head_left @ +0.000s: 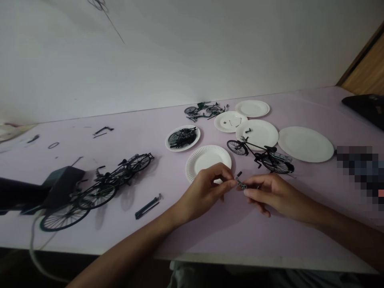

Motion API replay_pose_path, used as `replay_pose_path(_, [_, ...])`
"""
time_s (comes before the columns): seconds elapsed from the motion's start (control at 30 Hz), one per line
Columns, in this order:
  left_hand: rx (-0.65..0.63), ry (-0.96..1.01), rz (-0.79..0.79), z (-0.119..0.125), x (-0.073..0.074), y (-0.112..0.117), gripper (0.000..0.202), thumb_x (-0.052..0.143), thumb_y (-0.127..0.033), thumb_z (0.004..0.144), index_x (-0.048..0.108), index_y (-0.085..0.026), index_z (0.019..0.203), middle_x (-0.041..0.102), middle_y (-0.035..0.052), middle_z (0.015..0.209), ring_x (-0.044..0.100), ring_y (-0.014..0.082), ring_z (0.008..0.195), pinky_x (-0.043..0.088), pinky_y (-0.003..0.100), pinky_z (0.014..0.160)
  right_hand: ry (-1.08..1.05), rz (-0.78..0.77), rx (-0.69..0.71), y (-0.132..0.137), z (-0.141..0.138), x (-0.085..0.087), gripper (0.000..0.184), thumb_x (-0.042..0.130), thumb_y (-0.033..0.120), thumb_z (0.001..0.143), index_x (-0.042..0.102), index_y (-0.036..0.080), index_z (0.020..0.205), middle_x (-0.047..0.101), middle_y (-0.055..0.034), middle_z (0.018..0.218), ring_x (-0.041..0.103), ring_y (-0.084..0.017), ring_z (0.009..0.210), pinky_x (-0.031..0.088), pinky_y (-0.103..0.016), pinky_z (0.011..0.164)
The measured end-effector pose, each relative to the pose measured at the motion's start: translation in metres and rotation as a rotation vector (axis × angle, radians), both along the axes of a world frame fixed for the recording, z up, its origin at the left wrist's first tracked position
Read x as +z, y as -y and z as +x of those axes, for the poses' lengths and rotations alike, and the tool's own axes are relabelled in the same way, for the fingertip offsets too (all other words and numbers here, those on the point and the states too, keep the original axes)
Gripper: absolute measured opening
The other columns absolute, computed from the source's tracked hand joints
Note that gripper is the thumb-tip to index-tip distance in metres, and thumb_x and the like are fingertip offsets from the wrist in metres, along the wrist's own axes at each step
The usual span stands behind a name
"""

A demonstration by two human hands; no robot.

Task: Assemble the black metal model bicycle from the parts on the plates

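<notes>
My left hand (207, 187) and my right hand (270, 193) meet over the pale lilac table (168, 224), both pinching a small metal bicycle part (241, 183) between their fingertips. Just behind the hands stands a small black model bicycle (261, 155). An empty white paper plate (207, 158) lies behind my left hand.
More paper plates sit at the back: one with black parts (182, 138), one with small pieces (230, 121), one with a single piece (257, 133), two bare (305, 144) (252, 108). Model bicycles (102, 188) lie at left beside a dark box (61, 184). A screwdriver-like tool (147, 206) lies near the front.
</notes>
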State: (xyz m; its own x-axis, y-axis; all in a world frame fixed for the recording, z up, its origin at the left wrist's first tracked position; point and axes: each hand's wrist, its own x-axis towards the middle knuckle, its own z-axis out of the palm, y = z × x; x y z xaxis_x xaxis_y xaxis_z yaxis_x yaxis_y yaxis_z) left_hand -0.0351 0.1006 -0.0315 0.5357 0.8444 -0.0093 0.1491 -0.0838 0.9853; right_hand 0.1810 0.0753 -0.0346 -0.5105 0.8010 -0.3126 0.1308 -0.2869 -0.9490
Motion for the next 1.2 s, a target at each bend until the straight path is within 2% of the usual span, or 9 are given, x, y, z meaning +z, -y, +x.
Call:
replay_pose_path(0.27, [0.045,-0.036,0.080,0.004,0.000,0.004,0.020,0.066,-0.032,0.091,0.061,-0.014,0.082,0.061,0.0060,0.097,0.058,0.0120,0.078,0.050,0.022,0.063,-0.113,-0.096,0.086,0.002,0.004,-0.005,0.027,0.056,0.041,0.097,0.060,0.015,0.092,0.033,0.0069,0.069,0.030,-0.007,0.057,0.029,-0.024,0.054])
replay_pose_path(0.5, [-0.022,0.314,-0.120,0.010,-0.002,0.006,0.014,0.073,-0.018,0.084,0.062,-0.012,0.080,0.069,0.0111,0.098,0.065,0.0229,0.108,0.054,0.033,0.088,-0.263,-0.260,0.189,0.002,0.007,-0.003,0.026,0.057,0.038,0.096,0.066,0.014,0.100,0.031,0.0070,0.065,0.026,-0.009,0.056,0.026,-0.024,0.053])
replay_pose_path(0.57, [-0.064,0.396,-0.175,0.011,-0.002,0.006,0.012,0.074,-0.013,0.083,0.063,-0.012,0.080,0.069,0.0100,0.098,0.068,0.0213,0.101,0.056,0.032,0.084,-0.304,-0.285,0.221,0.003,0.007,-0.002,0.025,0.057,0.037,0.096,0.066,0.014,0.098,0.031,0.0073,0.064,0.025,-0.008,0.054,0.026,-0.024,0.052])
replay_pose_path(0.67, [-0.139,0.487,-0.251,0.012,-0.002,0.005,0.011,0.072,-0.011,0.084,0.061,-0.012,0.081,0.069,0.0057,0.089,0.069,0.0141,0.070,0.056,0.029,0.068,-0.321,-0.291,0.220,0.004,0.006,0.000,0.026,0.057,0.037,0.096,0.066,0.013,0.099,0.031,0.0078,0.063,0.026,-0.007,0.052,0.026,-0.023,0.051])
replay_pose_path(0.73, [-0.159,0.497,-0.272,0.012,-0.002,0.004,0.012,0.071,-0.012,0.085,0.060,-0.012,0.081,0.067,0.0026,0.076,0.066,0.0121,0.060,0.054,0.028,0.062,-0.319,-0.283,0.209,0.005,0.004,0.000,0.027,0.058,0.038,0.096,0.065,0.013,0.100,0.031,0.0079,0.064,0.026,-0.006,0.053,0.028,-0.022,0.051])
replay_pose_path(0.83, [-0.104,0.439,-0.263,0.012,-0.003,0.003,0.015,0.074,-0.015,0.084,0.060,-0.011,0.078,0.065,0.0013,0.069,0.065,0.0117,0.062,0.052,0.025,0.064,-0.321,-0.260,0.160,0.006,0.000,-0.001,0.025,0.061,0.039,0.094,0.062,0.015,0.100,0.036,0.0072,0.067,0.032,-0.006,0.054,0.033,-0.021,0.052])
replay_pose_path(0.97, [0.052,0.338,-0.220,0.013,-0.001,0.004,0.020,0.077,-0.019,0.081,0.060,-0.012,0.074,0.064,0.0007,0.068,0.063,0.0105,0.068,0.051,0.023,0.069,-0.204,-0.067,0.057,0.005,-0.003,-0.003,0.024,0.059,0.040,0.095,0.059,0.017,0.093,0.046,0.0053,0.067,0.043,-0.007,0.055,0.039,-0.021,0.053])
replay_pose_path(1.07, [0.153,0.261,-0.209,0.015,0.000,0.005,0.022,0.078,-0.022,0.079,0.059,-0.012,0.072,0.062,-0.0008,0.068,0.059,0.0090,0.064,0.048,0.021,0.064,-0.079,0.084,-0.018,0.004,-0.003,-0.003,0.021,0.059,0.037,0.095,0.063,0.017,0.100,0.056,0.0027,0.073,0.049,-0.007,0.055,0.042,-0.021,0.052])
replay_pose_path(1.2, [0.209,0.182,-0.208,0.015,0.002,0.007,0.024,0.078,-0.026,0.079,0.058,-0.013,0.073,0.061,-0.0007,0.066,0.059,0.0096,0.063,0.047,0.022,0.063,-0.029,0.141,-0.042,0.003,-0.004,-0.001,0.019,0.059,0.031,0.094,0.066,0.016,0.102,0.067,-0.0019,0.082,0.057,-0.008,0.056,0.046,-0.021,0.052])
